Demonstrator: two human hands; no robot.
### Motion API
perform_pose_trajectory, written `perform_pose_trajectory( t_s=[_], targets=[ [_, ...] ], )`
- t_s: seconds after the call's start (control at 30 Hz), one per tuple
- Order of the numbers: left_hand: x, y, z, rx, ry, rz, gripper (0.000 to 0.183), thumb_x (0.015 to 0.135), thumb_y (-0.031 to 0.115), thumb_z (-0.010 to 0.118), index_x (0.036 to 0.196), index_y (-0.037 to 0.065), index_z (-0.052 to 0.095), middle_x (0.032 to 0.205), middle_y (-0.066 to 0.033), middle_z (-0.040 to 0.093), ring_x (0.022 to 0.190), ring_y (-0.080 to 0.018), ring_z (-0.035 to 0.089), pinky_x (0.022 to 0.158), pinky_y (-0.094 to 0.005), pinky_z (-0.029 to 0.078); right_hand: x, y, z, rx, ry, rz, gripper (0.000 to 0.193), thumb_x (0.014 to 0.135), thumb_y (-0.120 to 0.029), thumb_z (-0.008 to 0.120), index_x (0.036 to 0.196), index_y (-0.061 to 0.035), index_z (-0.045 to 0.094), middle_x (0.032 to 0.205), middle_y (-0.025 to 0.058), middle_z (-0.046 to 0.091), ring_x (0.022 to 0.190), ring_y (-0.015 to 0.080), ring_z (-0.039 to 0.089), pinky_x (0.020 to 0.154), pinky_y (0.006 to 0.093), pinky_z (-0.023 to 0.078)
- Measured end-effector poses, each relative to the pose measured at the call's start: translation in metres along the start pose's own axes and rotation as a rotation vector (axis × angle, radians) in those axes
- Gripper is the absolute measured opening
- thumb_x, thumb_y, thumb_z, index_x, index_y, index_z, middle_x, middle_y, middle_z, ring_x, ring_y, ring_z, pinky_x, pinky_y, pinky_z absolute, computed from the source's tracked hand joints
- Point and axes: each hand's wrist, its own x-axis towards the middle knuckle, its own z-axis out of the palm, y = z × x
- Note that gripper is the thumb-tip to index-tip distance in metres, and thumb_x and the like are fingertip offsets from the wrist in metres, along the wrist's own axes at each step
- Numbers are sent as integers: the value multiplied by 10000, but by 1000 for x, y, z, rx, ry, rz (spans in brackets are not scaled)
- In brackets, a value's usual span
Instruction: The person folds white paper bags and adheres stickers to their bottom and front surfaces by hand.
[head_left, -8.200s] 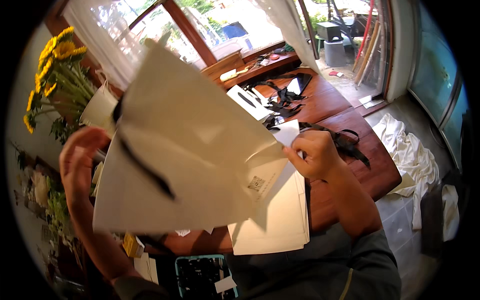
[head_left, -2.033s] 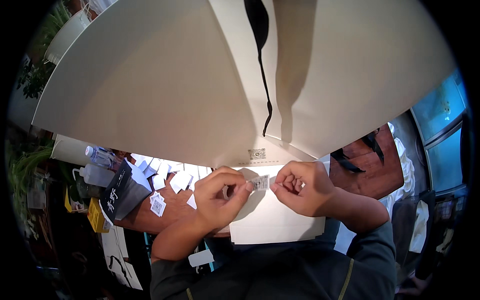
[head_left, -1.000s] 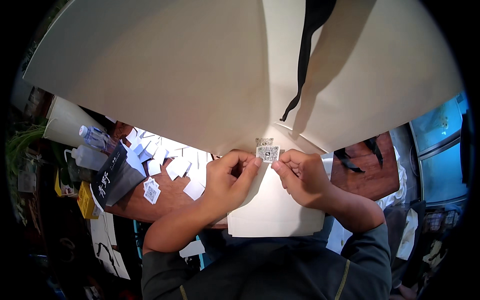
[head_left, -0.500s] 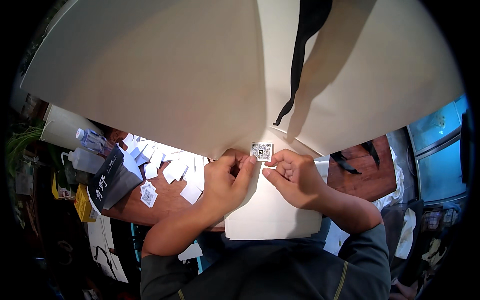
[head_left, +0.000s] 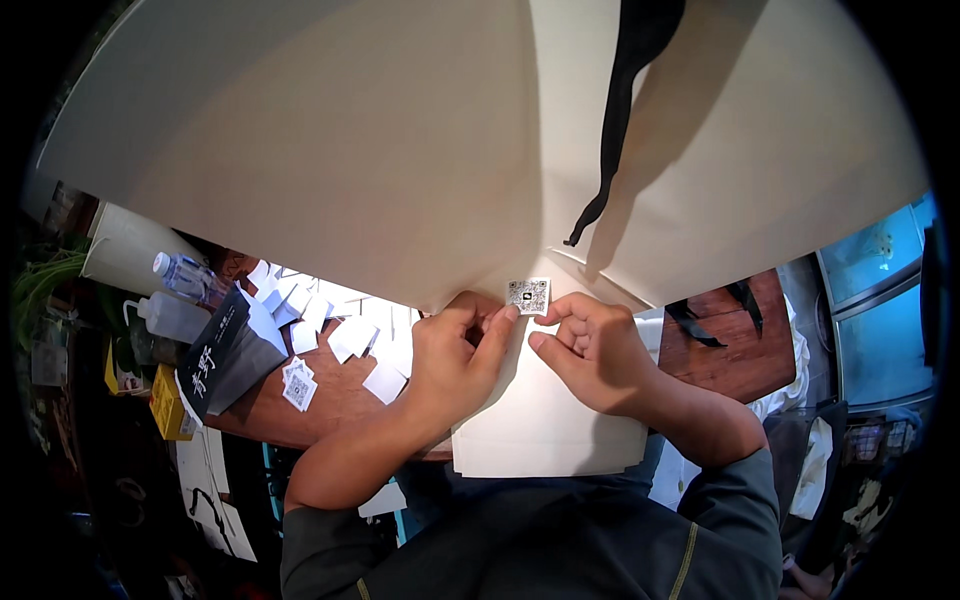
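A small square card or sticker printed with a QR code [head_left: 528, 295] lies against a large cream paper piece [head_left: 400, 150] at its lower middle. My left hand [head_left: 462, 345] pinches the card's lower left corner between thumb and index finger. Beside its lower right corner is my right hand [head_left: 598, 355], with fingers curled and thumb and index tip apart. Nothing shows between them. From above, a black ribbon [head_left: 615, 130] hangs over the cream paper, its end just above the card. A narrower cream flap [head_left: 550, 430] extends below my hands toward my lap.
Loose white paper squares [head_left: 350, 338] and printed QR cards [head_left: 298, 387] lie on the brown table [head_left: 270, 420] at left. Near them are a black bag [head_left: 225, 350], a plastic bottle [head_left: 188, 278] and a yellow box [head_left: 170, 405]. Black ribbon ends [head_left: 693, 325] rest at right.
The cream paper and its ribbon have shifted slightly right. The QR card and both hands have moved a little up and right, with the left hand still pinching the card.
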Motion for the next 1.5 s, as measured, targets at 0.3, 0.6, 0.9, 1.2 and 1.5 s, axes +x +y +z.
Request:
perform_pose_trajectory(
  t_s=[0.3,0.6,0.9,1.2,1.5],
  targets=[
    [1,1,0,28,-4,4,218,1041,153,736,981,-57,739,753,-92,752,671,-110,690,617,-262,520,-1,-5,-2,-4,-49,39,188,1003,22,726,1137,88,610,696,-10,586,614,8,505,528,227,371],
    [9,8,2,89,12,40,232,1020,166,763,931,-48,748,711,-90,746,631,-118,690,589,-270,516,1,-2,0,-29,17,-29,209,933,-28,786,1034,91,647,603,107,640,503,127,589,491,310,399],
    [9,6,3,118,17,30,236,1004,167,784,920,-51,750,708,-107,751,626,-132,710,582,-274,526,2,-4,-1,-19,3,2,217,931,-30,787,1038,94,645,597,118,639,500,137,599,492,315,404],
    [10,4,9,76,84,61,225,959,160,818,901,-44,743,697,-157,738,587,-230,724,570,-334,551,0,-4,-1,-48,12,-37,210,950,-9,769,1073,81,626,590,83,604,501,111,558,490,300,379],
    [10,6,8,94,70,70,231,981,164,803,900,-45,751,710,-139,757,613,-185,733,581,-301,552,-1,2,0,-35,-18,-48,189,994,25,724,1128,64,595,609,3,559,525,20,474,480,251,324]
  ],
)
